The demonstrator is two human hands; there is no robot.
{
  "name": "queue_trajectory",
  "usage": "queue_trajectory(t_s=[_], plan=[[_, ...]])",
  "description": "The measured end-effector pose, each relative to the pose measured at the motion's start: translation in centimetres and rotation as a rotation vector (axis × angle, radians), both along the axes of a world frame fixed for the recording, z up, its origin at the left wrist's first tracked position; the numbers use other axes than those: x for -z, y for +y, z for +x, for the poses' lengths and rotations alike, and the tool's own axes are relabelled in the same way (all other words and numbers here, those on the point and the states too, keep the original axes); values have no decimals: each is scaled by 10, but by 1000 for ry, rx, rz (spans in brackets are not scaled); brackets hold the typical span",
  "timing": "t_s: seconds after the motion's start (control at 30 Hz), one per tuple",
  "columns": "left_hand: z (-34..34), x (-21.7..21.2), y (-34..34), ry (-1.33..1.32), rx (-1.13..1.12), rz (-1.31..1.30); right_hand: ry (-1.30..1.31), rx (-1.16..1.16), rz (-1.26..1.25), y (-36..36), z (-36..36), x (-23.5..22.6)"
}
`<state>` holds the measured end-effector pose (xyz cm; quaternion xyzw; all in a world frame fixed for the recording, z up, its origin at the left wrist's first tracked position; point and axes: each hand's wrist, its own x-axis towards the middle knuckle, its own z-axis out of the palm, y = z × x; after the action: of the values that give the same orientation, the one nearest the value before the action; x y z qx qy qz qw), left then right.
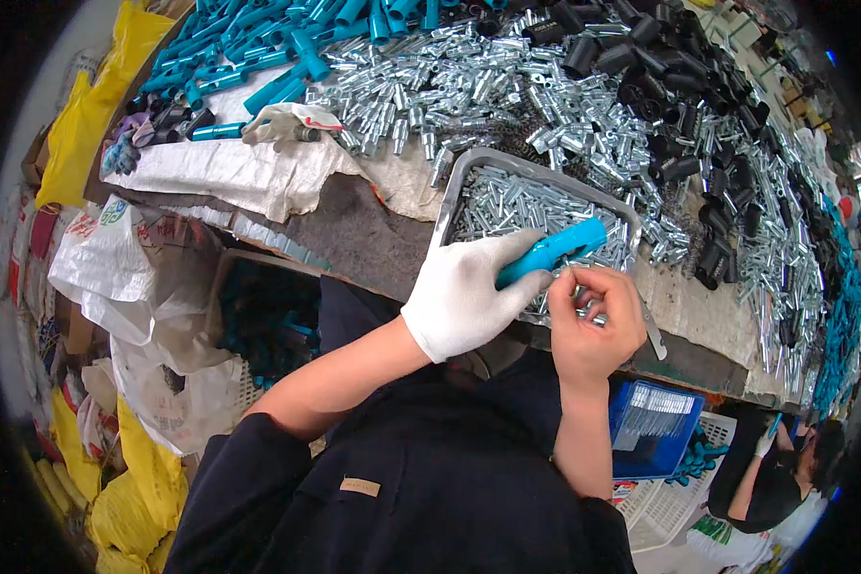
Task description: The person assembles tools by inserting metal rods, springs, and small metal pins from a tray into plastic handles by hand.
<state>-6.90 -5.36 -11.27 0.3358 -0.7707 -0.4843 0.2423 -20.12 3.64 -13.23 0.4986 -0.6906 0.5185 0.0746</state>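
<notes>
Surface (354,230) beyond fingers, heaped with silver metal pieces (469,86). Grey tray (469,177) of same pieces just behind both hands. Gloved left hand (464,292): fingers clenched around blue tube (550,252). Bare right hand (593,320): fingers pinched at tube's near end, content hidden.

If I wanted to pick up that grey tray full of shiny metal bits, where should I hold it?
Probably by the two long rims of the grey tray, one hand on each side, coming in from the left and the right. It is wide, shallow and heaped with small metal pieces, so a one-sided hold would likely tip it. The near edge is blocked by the gloved left hand and the bare right hand.
</notes>
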Motion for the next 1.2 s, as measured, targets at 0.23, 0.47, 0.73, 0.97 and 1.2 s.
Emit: queue_trajectory(t_s=[0.23,0.47,0.73,0.97,1.2], plan=[[0,-3,3,16,32,37,-228,-18,-24,3,-4,7],[3,-13,-2,69,184,273,-1350,-504,-23,18,-18,9],[-22,-14,2,59,184,156,-1338,-389,-188,26,-22,24],[-17,15,-35,-228,144,-495,-1523,-171,-415,41,-57,12],[-32,39,-30,-348,182,-720,-1735,-351,-212,45,-31,3]])
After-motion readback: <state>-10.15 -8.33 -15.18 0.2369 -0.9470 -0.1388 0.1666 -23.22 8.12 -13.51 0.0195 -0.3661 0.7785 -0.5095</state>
